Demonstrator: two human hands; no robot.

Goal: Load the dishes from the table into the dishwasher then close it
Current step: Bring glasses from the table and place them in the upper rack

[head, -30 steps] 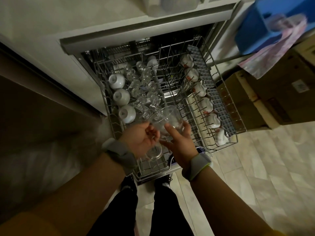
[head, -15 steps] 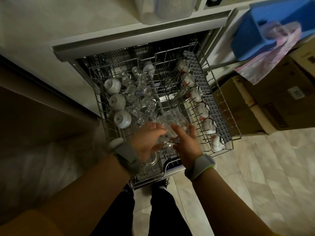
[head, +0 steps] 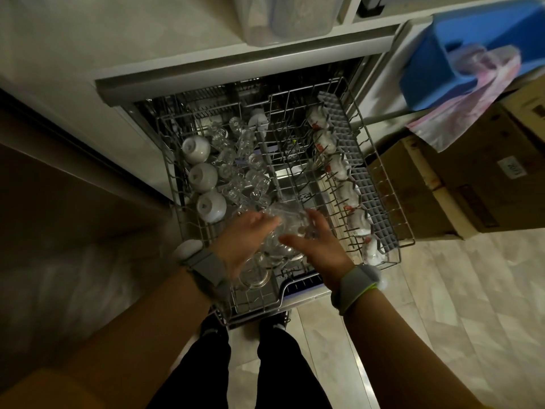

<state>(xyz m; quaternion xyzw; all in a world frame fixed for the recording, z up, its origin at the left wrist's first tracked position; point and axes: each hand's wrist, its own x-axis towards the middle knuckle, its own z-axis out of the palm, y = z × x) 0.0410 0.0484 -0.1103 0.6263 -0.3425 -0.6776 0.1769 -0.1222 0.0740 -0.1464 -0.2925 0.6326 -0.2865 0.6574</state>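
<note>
The dishwasher's upper wire rack (head: 408,240) is pulled out in front of me. Both hands are on a clear glass bowl (head: 284,219) low over the rack's near middle. My left hand (head: 243,239) presses its left side with fairly straight fingers. My right hand (head: 317,246) grips it from the right, thumb and fingers spread around it. Three white bowls (head: 203,177) sit upside down on the rack's left, with several small clear glasses (head: 250,172) beside them. A row of white cups with red marks (head: 339,169) runs along the right. A round glass jar (head: 253,276) lies under my left wrist.
A grey ribbed shelf (head: 354,154) lines the rack's right edge. Cardboard boxes (head: 472,187) and a blue box (head: 472,54) with a pink cloth stand to the right. A clear plastic container (head: 289,16) sits on the counter above. My legs (head: 212,364) stand against the rack's front.
Both hands have lowered the glass bowl down toward the rack's tines. My left hand's fingers have straightened against it. The view has tilted slightly downward.
</note>
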